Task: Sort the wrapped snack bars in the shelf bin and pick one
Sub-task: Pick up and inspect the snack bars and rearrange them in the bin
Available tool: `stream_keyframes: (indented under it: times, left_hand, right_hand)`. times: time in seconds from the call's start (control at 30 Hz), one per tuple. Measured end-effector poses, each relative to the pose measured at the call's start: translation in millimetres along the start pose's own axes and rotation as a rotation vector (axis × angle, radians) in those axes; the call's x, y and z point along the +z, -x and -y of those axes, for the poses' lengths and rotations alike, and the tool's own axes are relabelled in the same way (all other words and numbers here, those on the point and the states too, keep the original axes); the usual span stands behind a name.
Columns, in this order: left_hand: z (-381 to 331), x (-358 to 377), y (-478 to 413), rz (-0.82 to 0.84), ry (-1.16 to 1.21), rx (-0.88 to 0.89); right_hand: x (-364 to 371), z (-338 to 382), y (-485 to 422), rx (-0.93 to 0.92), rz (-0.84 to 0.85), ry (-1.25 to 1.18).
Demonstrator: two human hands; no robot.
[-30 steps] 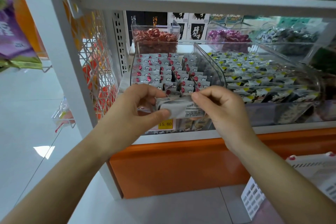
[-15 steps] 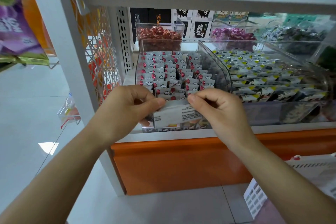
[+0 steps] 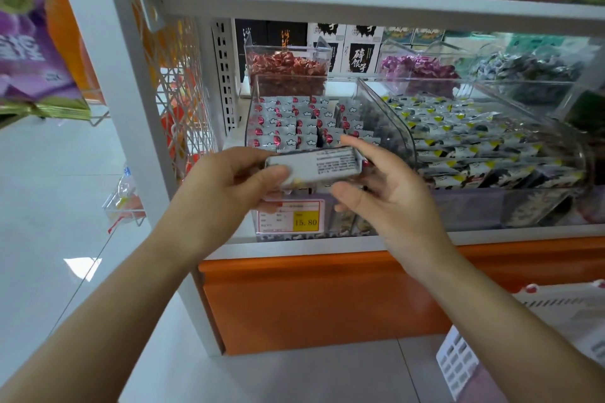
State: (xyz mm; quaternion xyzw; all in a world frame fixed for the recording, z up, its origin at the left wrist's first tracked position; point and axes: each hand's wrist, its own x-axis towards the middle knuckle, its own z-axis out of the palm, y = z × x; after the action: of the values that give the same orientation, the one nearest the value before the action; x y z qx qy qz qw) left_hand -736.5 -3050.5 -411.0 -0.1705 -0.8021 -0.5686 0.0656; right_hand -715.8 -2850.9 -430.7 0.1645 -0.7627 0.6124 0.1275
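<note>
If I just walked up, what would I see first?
Two hands right in the middle: the left hand grips a silver wrapped snack bar, and the right hand is at its other end. Behind them, a clear shelf bin holds neat rows of silver bars, with a yellow price tag below.

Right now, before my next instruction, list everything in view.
Clear bin: one, transparent, lower shelf, left.
Binned snack bars: many, silver with red marks, inside it.
Held snack bar: one, silver-grey, before the bin front.
Yellow-cornered bars: many, silver-black, neighbouring bin at right.
Red sweets: many, red, bin behind.
Purple sweets: many, purple, back right bin.
Price tag: one, white-yellow, bin front.
Basket: one, white, floor, lower right.
Left hand: one, grips the bar's left end.
Right hand: one, open, at the bar's right end.
</note>
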Motion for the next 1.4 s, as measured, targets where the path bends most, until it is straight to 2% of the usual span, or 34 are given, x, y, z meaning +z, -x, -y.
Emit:
stream_keyframes:
  times: [0.07, 0.17, 0.27, 0.33, 0.43, 0.57, 0.67, 0.8, 0.9, 1.03, 1.13, 1.23, 1.33, 1.4]
  left_hand:
    - [2, -1, -3, -0.11, -0.09, 0.064]
    - [9, -12, -9, -0.257, -0.471, 0.213]
    - [22, -15, -11, -0.127, -0.816, 0.247]
    - [29, -9, -9, -0.044, -0.923, 0.2]
    - [32, -6, -10, -0.025, -1.0, 0.181]
    - [31, -4, -12, -0.017, -0.915, 0.16]
    - [30, -5, -11, -0.048, -0.807, 0.173]
    - [30, -8, -10, -0.061, -0.79, 0.197]
    - [25, -10, -10, -0.065, -0.739, 0.173]
    - [16, -19, -12, -0.141, -0.621, 0.168]
    - [13, -27, -13, -0.196, -0.626, 0.176]
    - [14, -27, -12, -0.184, -0.648, 0.151]
    - [14, -26, -12, -0.177, -0.632, 0.132]
    - [14, -26, -12, -0.184, -0.628, 0.121]
  right_hand:
    - [1, 0, -3, -0.02, -0.129, -0.067]
    - [-5, -3, -10, 0.017, -0.314, -0.201]
    - [-9, -5, -15, 0.02, -0.377, -0.197]
    - [-8, -6, -19, 0.009, -0.368, -0.171]
    - [-1, 0, -29, -0.028, -0.343, -0.109]
    - [11, 7, -51, -0.081, -0.297, 0.121]
    - [23, 11, -68, -0.129, -0.154, 0.353]
    - [46, 10, -84, -0.23, 0.005, 0.622]
    - [58, 3, -92, -0.2, 0.146, 0.802]
    - [57, -1, -94, -0.229, 0.194, 0.897]
    - [56, -6, -93, -0.276, 0.368, 1.091]
    - [48, 1, -106, -0.18, 0.412, 0.983]
    - [44, 7, -121, -0.115, 0.297, 0.761]
    - [46, 6, -129, -0.14, 0.237, 0.789]
